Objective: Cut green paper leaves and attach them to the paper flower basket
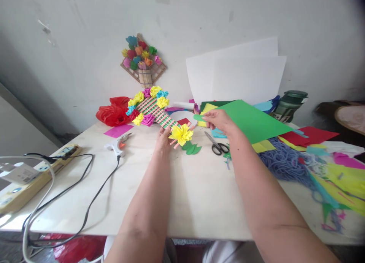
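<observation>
My left hand [163, 140] is closed around the narrow end of a woven lattice fan [156, 111], tilted up off the table. Paper flowers in yellow, pink, blue and red ring its wide end, and one big yellow paper flower [181, 134] sits near the handle. Between the thumb and fingers of my right hand [217, 120] is a green paper leaf [199, 118], just right of the yellow flower. Several more green leaves [191, 148] lie on the table below the handle. Black-handled scissors [219, 146] rest under my right wrist.
A glue gun [117, 145] lies at left, its cord running to a power strip [42, 175]. Green paper [251, 120], blue yarn [285, 164] and colored scraps cover the right side. A dark jar [290, 103] and a red plastic bag [114, 111] stand near the wall.
</observation>
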Available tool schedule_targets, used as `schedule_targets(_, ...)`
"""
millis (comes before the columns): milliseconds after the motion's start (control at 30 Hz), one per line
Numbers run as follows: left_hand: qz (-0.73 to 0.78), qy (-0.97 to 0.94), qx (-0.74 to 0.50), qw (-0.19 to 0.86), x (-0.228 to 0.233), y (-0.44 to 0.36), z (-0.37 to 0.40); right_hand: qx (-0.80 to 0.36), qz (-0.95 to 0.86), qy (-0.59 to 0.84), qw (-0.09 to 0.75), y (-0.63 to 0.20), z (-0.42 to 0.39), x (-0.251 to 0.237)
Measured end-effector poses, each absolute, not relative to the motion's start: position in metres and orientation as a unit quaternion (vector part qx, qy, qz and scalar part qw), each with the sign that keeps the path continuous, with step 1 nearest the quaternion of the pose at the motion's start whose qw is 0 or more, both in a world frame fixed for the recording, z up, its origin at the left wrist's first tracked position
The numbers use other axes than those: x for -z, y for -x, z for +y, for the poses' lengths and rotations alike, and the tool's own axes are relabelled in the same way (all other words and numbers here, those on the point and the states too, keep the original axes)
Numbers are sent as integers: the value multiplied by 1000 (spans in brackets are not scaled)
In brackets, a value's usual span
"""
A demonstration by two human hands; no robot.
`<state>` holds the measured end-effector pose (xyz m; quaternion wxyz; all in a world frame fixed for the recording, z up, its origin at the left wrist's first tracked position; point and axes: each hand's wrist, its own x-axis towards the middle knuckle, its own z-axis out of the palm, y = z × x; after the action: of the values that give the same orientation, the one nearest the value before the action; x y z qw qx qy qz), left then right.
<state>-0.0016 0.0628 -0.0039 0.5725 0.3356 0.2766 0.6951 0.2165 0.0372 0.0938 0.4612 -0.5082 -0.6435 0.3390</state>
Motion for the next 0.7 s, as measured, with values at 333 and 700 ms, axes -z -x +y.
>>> schedule_targets(333, 273, -358, -692, 565, 1, 2, 59, -360, -688, 515, 364, -217, 29, -104)
schedule_targets(700, 258, -368, -691, 566, 2, 2, 63, -279, -726, 548, 308, -203, 24, -105)
